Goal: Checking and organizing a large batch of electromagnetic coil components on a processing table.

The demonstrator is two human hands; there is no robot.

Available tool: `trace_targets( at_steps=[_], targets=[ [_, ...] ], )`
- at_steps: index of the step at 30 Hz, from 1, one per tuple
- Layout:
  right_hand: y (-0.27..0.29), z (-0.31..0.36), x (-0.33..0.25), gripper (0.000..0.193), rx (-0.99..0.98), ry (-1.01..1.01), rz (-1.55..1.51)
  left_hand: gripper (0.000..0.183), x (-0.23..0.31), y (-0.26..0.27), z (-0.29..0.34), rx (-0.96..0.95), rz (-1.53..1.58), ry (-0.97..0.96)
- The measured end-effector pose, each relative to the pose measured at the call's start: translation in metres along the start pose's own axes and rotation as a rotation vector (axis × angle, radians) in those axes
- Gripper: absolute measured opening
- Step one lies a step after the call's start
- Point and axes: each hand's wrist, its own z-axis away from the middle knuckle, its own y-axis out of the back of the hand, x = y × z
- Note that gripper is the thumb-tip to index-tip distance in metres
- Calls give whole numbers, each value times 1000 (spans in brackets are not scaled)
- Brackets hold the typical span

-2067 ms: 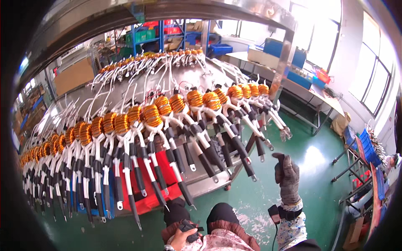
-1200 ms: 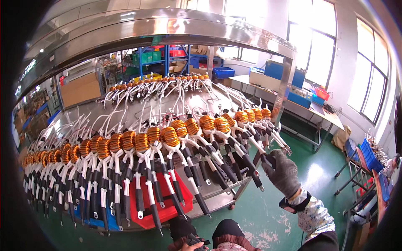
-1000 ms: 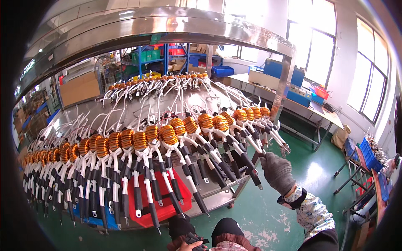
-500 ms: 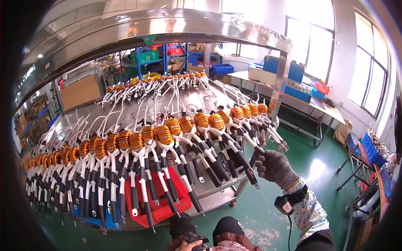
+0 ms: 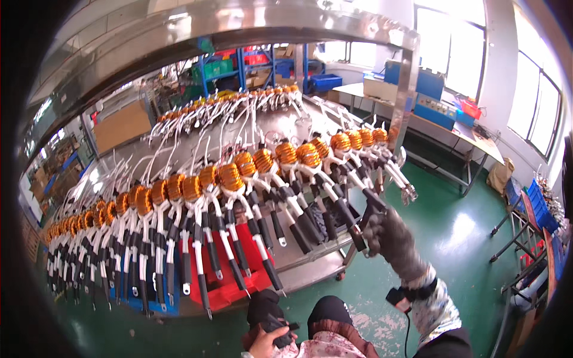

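My right hand [image 5: 391, 241], in a grey knit glove, is closed around the end of a black-sleeved cable lead [image 5: 373, 201] at the right end of the near row. That lead hangs from one of several copper-wound toroid coils [image 5: 308, 154], whose white leads end in black sleeves and metal lugs. My fingers hide the lead's tip. Low in the view, over my lap, my left hand [image 5: 262, 343] shows bare fingers closed on dark strips [image 5: 276, 332], which look like short pieces of black sleeving.
The coils line a metal rack shelf [image 5: 250, 125]; a second row [image 5: 227, 98] lies farther back. Beneath the hanging leads are a red bin [image 5: 230, 280] and a blue bin [image 5: 119, 271]. A steel post [image 5: 404, 98] rises beyond my right hand. Workbenches stand to the right.
The view has shifted slightly. My right hand has moved a little left and its fingers reach further around the lead's end. My left hand still grips the dark strips.
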Motion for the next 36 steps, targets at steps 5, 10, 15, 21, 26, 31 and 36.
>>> trace_targets(
  at_steps=[5,10,15,21,26,31,36],
  targets=[
    [-6,60,92,22,-323,347,869,24,17,-14,-23,-66,310,77],
    [-6,70,166,27,-233,84,479,25,37,-53,-34,-163,270,40],
    [-6,58,130,23,80,-86,-218,21,38,-64,-30,-207,342,43],
    [45,10,60,23,262,253,-132,21,6,-27,-28,-107,142,70],
    [66,-28,43,38,290,429,277,20,-19,-20,-2,213,95,326],
    [58,-43,44,34,290,477,269,19,-19,-17,-4,174,-56,348],
    [68,-62,51,14,554,769,533,19,-7,-27,-10,146,-140,353]
  ],
)
